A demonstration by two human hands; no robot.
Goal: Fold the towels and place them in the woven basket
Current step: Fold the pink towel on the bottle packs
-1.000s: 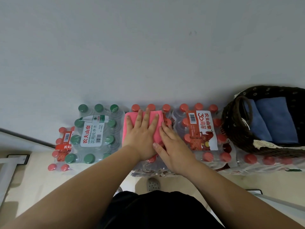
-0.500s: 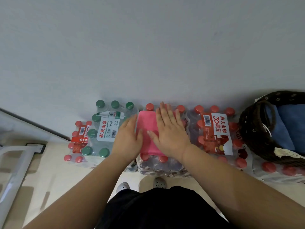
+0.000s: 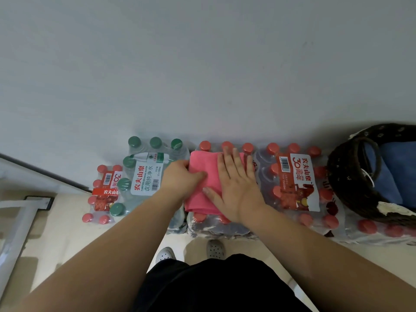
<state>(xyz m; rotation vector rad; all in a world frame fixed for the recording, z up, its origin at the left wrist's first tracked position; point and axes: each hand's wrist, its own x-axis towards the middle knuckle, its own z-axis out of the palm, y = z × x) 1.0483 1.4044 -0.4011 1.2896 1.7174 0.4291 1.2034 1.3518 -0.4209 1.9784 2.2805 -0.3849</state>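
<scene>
Under the right hand (image 3: 238,188), the pink towel (image 3: 203,162) is probably best kept pressed flat while the fold is drawn over. Edges should be matched before creasing, since the bottle caps beneath make a bumpy bed. That hand lies released, fingers straight and spread on the cloth. The left hand (image 3: 180,179) pinches the towel's left edge, thumb on top. The towel sits on a pack of red-capped water bottles (image 3: 220,228). The woven basket (image 3: 351,188), well apart to the right, holds blue towels (image 3: 396,172).

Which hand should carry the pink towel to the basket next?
Probably right: the right hand lies flat on the towel, nearer the basket; the left hand grips the far edge.
</scene>
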